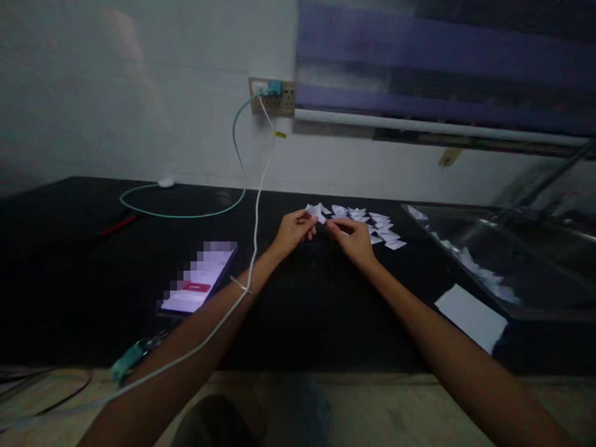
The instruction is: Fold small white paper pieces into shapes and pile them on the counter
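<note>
My left hand [294, 230] and my right hand [352, 238] reach out over a black counter [307, 310], close together near its back edge. The left fingers pinch a small white paper scrap [315, 212]. The right fingers are curled in a pinch just beside it; what they grip is too small to name. A scatter of several small white paper pieces [372, 223] lies on the counter just behind and right of the hands.
A lit phone [199, 280] lies at left on the counter. A white cable [255, 223] and a green cable [186, 214] run from a wall socket [274, 96]. A white sheet [470, 316] lies at right beside a steel sink [503, 261] holding paper bits.
</note>
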A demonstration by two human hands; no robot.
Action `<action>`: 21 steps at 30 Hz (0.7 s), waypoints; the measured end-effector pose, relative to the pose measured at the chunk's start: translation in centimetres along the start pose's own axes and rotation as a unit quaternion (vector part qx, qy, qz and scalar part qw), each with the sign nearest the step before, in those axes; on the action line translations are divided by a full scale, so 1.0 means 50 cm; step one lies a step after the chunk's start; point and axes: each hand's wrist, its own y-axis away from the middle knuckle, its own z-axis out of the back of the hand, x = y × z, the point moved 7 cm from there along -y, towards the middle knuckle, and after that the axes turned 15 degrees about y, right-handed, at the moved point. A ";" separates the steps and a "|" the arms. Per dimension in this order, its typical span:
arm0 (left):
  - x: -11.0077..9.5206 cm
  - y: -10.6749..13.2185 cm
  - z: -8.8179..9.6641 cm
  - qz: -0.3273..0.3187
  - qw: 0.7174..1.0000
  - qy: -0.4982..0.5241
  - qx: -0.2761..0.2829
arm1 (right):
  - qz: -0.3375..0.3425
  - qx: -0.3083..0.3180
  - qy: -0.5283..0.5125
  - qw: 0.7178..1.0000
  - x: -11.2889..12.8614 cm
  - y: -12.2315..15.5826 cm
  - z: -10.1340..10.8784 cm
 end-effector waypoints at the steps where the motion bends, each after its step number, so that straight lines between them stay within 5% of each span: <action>1: 0.000 0.001 -0.002 0.002 1.000 -0.003 0.001 | -0.003 -0.002 0.004 1.000 0.000 0.000 0.000; 15: 0.001 0.011 -0.022 0.044 0.999 -0.005 0.012 | -0.041 0.047 -0.066 0.996 -0.020 -0.003 -0.022; 21: 0.004 0.011 -0.017 0.045 0.999 0.007 -0.011 | -0.015 -0.030 -0.003 0.999 -0.010 -0.004 0.000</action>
